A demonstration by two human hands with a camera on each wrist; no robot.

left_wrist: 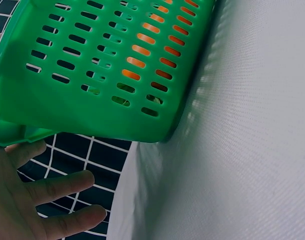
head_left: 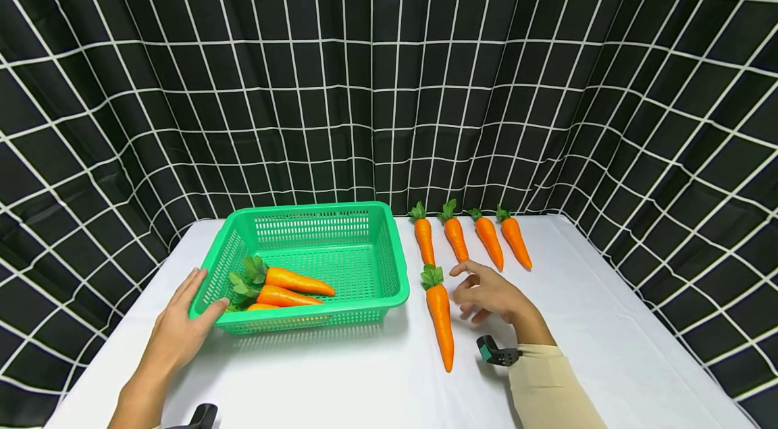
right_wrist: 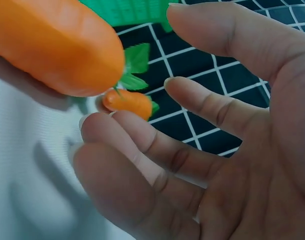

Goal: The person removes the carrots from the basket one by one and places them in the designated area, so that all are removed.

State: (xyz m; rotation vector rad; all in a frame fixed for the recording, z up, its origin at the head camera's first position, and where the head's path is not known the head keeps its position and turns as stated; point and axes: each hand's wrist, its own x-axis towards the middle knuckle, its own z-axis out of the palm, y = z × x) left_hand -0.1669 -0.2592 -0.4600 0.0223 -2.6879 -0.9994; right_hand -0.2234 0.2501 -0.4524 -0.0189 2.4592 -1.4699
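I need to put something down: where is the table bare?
Bare: in front of the basket, between left forearm and nearest carrot; also right of the right hand. Crowded: beyond that hand, where four carrots lie.

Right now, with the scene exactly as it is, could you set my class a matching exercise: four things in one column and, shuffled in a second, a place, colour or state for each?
Things
1. Basket
2. Right hand
3. Curtain
4. Left hand

Descriptions
A. At the basket's left end
B. Black with white lines
C. Green, with carrots inside
D. Beside the front carrot, holding nothing

Right pairs: 1-C, 2-D, 3-B, 4-A
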